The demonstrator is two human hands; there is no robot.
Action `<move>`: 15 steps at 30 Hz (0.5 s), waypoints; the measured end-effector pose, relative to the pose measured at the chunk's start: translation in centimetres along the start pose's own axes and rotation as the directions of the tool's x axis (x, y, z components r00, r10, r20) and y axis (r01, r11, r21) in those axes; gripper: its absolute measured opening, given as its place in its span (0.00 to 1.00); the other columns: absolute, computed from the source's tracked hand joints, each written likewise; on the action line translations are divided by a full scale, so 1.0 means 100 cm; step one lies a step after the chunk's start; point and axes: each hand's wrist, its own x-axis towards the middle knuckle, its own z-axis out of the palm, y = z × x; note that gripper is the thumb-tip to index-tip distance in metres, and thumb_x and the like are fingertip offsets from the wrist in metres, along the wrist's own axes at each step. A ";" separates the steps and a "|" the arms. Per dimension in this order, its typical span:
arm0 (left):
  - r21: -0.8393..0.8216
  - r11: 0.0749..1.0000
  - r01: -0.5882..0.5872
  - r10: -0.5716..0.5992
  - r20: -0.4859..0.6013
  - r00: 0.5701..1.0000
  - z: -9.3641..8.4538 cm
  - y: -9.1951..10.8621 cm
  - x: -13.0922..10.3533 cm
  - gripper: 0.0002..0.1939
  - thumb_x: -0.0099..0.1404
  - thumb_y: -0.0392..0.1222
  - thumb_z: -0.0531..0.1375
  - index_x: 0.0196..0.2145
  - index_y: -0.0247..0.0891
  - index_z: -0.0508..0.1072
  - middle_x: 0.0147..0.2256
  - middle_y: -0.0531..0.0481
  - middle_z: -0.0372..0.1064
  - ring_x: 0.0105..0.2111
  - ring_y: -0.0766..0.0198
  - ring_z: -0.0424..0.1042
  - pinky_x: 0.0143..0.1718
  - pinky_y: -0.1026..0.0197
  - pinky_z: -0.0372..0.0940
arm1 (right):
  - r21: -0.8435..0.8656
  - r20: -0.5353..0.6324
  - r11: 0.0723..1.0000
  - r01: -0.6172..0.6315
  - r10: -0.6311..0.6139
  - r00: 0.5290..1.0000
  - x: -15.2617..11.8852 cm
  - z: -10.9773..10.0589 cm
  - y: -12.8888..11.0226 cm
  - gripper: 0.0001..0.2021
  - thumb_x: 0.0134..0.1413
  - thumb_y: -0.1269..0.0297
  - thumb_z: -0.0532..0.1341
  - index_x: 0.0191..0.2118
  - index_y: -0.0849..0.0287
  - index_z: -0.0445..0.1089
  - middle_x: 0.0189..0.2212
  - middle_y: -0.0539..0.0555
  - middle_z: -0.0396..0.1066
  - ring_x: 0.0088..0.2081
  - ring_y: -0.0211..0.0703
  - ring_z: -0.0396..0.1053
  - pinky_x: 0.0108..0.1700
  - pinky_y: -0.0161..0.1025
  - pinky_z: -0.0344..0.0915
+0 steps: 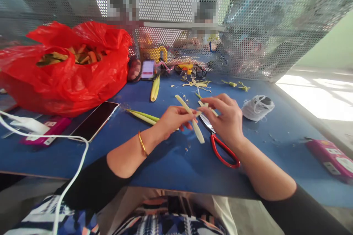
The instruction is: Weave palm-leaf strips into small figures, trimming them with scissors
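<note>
My left hand point(176, 119), with a gold bangle at the wrist, pinches a flat pale plant strip point(198, 132) that slants across in front of its fingertips. My right hand point(224, 115) meets it from the other side, thumb and fingers closed at the strip's middle. Beneath the right hand lies a pair of scissors point(224, 151) with red handles, its blades partly covered. Another pale piece point(207, 108) shows behind the right fingers. Left of my left hand, a long green-and-white leafy stalk point(143, 116) rests on the table, its near end hidden by the hand.
A red plastic bag point(110, 77) of dry scraps fills the left. Around lie a phone point(96, 121), purple boxes point(52, 130) point(331, 158), a white cable point(85, 154), a leafy piece point(155, 89), shreds point(197, 83) and a white thread ball point(258, 108). A perforated screen point(171, 0) stands behind; people are beyond it.
</note>
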 end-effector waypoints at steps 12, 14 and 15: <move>0.046 0.995 0.086 -0.085 -0.013 0.996 0.012 -0.009 -0.004 0.12 0.58 0.44 0.63 0.21 0.35 0.75 0.22 0.48 0.73 0.17 0.68 0.67 0.16 0.67 0.57 | 0.169 0.175 0.982 -0.087 0.057 0.983 -0.008 0.006 -0.004 0.06 0.57 0.64 0.59 0.29 0.56 0.69 0.23 0.49 0.71 0.26 0.38 0.66 0.31 0.35 0.59; -0.159 0.980 0.118 -0.124 -0.029 0.992 0.010 -0.005 -0.003 0.10 0.56 0.44 0.65 0.22 0.35 0.75 0.22 0.49 0.72 0.19 0.67 0.69 0.20 0.66 0.61 | 0.022 0.115 0.995 0.098 -0.100 0.988 -0.012 0.007 -0.005 0.06 0.59 0.66 0.58 0.31 0.56 0.70 0.26 0.50 0.74 0.28 0.39 0.68 0.35 0.36 0.59; -0.233 0.965 0.123 -0.132 -0.024 0.991 0.010 -0.004 -0.003 0.09 0.55 0.43 0.65 0.23 0.36 0.75 0.22 0.49 0.72 0.21 0.66 0.71 0.23 0.66 0.64 | -0.049 0.095 0.982 0.184 -0.179 0.979 -0.014 0.008 -0.005 0.07 0.60 0.67 0.58 0.31 0.56 0.70 0.26 0.50 0.75 0.28 0.39 0.68 0.36 0.37 0.59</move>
